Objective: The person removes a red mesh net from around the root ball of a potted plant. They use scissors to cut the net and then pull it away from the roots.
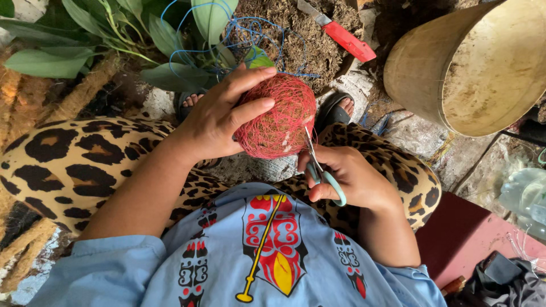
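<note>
The left hand (219,116) cups a red ball (277,116) of wound thread from its far side, fingers curled over the top, likely to steady it above the lap; the right hand (347,176), just below the ball, is closed around small scissors (321,167) with pale green handles, blades touching the ball's lower edge (whether they are parted I cannot tell). Beyond the ball lie blue string (239,34), green leaves (68,40) and a red knife (341,33) on brown fibre; to the ball's right stands a tan bucket (466,68) on rough, littered ground
</note>
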